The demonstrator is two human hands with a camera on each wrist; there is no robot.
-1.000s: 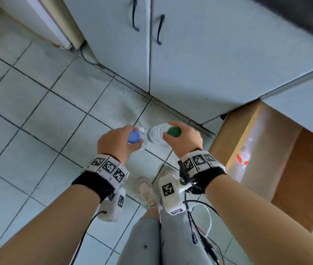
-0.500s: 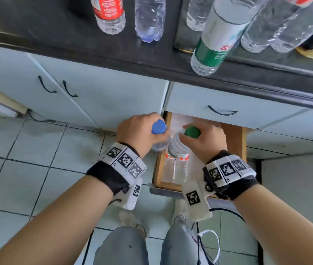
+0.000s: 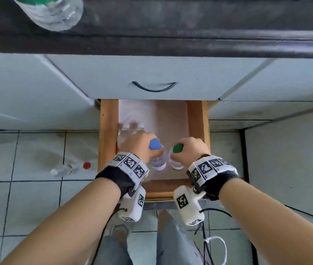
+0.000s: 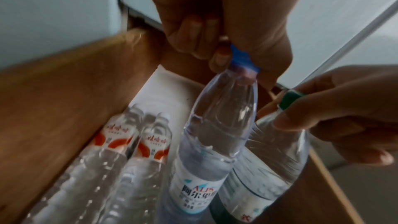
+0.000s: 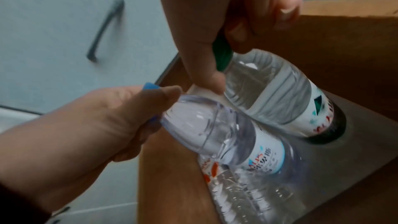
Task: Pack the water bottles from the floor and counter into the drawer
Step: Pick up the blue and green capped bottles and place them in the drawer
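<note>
Head view: we stand over the open wooden drawer (image 3: 105, 134), pulled out beneath the pale cabinet front with its dark handle (image 3: 154, 88) and the black counter edge (image 3: 190, 44). A large green-labelled bottle (image 3: 54, 12) stands on the counter, top left. On the tiled floor left of the drawer lies a red-capped bottle (image 3: 68, 168).

Inside the drawer, two bottles with red-and-white labels (image 4: 133, 144) lie flat against the left wall, right beside where our left hand works.

Our left hand (image 3: 140, 144) pinches the blue-capped bottle (image 4: 213, 142) at its neck; our right hand (image 3: 192, 150) curls round the cap of the green-capped bottle (image 5: 275, 94). Both bottles stand upright in the drawer, touching side by side. The green-capped one seems to rest on the drawer bottom; for the blue-capped one we cannot tell.

Half a second ago both bottles hung above the drawer's front edge; now they are down inside it. The head has tipped downward too, so most of the counter bottles have left view.
</note>
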